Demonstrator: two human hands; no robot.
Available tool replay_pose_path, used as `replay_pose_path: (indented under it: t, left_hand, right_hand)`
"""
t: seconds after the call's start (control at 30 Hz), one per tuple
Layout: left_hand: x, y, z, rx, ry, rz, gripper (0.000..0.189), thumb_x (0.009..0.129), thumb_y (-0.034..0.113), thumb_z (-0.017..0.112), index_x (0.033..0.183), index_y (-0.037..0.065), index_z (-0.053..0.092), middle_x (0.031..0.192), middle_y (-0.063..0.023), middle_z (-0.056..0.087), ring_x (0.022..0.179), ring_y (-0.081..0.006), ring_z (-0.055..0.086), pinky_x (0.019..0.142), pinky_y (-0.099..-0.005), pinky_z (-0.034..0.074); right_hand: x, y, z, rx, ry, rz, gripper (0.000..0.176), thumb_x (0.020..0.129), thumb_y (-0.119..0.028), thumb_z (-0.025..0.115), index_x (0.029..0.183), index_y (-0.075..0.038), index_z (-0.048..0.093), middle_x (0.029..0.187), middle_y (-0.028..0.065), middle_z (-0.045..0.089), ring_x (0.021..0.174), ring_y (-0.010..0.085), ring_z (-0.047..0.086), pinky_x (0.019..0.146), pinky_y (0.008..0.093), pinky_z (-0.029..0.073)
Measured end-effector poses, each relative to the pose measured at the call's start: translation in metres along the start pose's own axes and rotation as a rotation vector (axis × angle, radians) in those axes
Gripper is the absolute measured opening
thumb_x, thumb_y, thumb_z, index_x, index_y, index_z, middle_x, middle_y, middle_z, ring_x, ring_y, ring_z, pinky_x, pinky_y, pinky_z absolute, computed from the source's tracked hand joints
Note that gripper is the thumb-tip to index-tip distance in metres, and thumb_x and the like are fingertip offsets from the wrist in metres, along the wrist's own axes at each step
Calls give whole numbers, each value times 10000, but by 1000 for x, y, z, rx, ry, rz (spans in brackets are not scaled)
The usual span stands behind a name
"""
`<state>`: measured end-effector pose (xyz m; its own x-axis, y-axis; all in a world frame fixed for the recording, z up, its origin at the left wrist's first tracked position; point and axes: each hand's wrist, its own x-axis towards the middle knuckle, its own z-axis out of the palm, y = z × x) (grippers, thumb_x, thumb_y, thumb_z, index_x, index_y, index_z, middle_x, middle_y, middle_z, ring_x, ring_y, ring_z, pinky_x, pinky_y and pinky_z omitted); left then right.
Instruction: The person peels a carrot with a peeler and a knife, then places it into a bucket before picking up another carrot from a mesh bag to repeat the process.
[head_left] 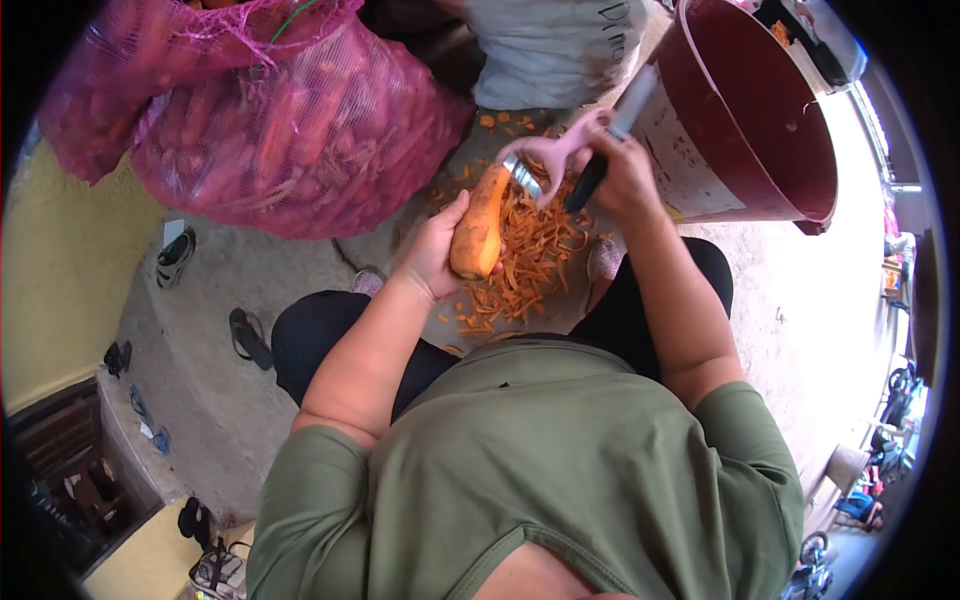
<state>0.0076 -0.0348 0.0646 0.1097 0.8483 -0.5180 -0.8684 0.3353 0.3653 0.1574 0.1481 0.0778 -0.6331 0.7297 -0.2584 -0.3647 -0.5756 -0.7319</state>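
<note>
My left hand (436,248) is wrapped round the lower part of an orange carrot (479,225), which is partly peeled with a bright bare patch near its bottom end. A pink peeler (560,152) is in my right hand (622,172), its metal blade against the carrot's upper end. The same hand also holds a knife (634,102) with a dark handle, its blade pointing up and blurred. Below both hands, a heap of orange peelings (528,255) lies on the floor between my feet.
Pink mesh sacks (300,140) full of carrots stand at the upper left, a white sack (550,50) beside them. A large dark red bucket (690,120) is at the upper right. Sandals (250,338) lie on the concrete floor (200,400) at left, near a yellow wall (60,270).
</note>
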Motion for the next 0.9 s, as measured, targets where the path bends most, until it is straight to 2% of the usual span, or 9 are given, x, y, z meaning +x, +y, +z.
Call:
replay_pose_path:
  t: [0.07,0.17,0.27,0.33,0.4,0.6,0.67,0.73,0.9]
  left_hand:
    - [4,-3,-2,13,26,19,392,868,367,338,1116,70,404,909,-112,522,758,-224,551,577,-363,492]
    - [6,-6,3,-43,78,-22,382,865,363,345,1089,65,432,966,-115,528,784,-214,555,575,-374,491]
    - [1,-6,-6,78,-112,-9,401,869,346,339,1141,55,385,916,-109,516,783,-220,543,566,-361,488]
    - [-6,-7,0,55,-195,-55,404,867,351,342,1135,50,380,870,-103,509,767,-224,538,552,-351,487]
    - [-8,-4,2,43,-134,-56,402,869,356,335,1126,52,386,854,-101,507,763,-226,538,552,-355,488]
    - [-3,-2,4,-3,-44,-27,391,875,350,321,1110,49,403,898,-111,522,797,-221,551,619,-381,488]
    - [-2,-4,13,-38,22,-20,384,874,346,324,1096,46,413,920,-116,530,810,-216,557,653,-385,484]
    - [0,-6,7,-27,-72,-8,385,875,341,321,1094,39,416,912,-117,538,808,-214,563,686,-370,478]
    - [2,-3,-4,-22,-97,-5,381,875,339,325,1097,42,413,871,-125,526,752,-231,556,598,-378,491]
  right_hand:
    - [-28,13,25,-72,-219,193,136,779,-70,525,885,-21,455,693,72,518,556,143,537,510,248,436]
    - [-34,30,30,-132,-350,275,134,772,-71,533,879,-22,469,688,70,537,529,148,535,499,241,432]
    - [-2,25,3,-41,-73,69,142,772,-68,538,885,-22,465,692,79,538,538,152,540,507,247,440]
    - [33,3,-43,-204,188,-75,151,776,-67,533,894,-18,452,715,91,526,557,161,541,521,262,449]
    - [48,-2,-70,-17,321,-232,137,777,-59,525,883,-16,448,731,95,510,564,165,538,529,276,455]
    - [-28,12,29,-72,-194,145,96,793,-82,512,863,-30,472,648,60,522,489,139,512,478,239,434]
    - [-41,22,41,-146,-284,205,105,787,-89,526,857,-24,482,615,55,531,456,139,510,461,238,434]
    - [-35,29,34,-134,-406,297,151,757,-92,583,852,-41,478,675,62,537,510,127,527,481,228,431]
    - [0,30,-2,-156,-218,223,110,774,-104,549,835,-31,493,686,62,537,546,133,515,513,255,436]
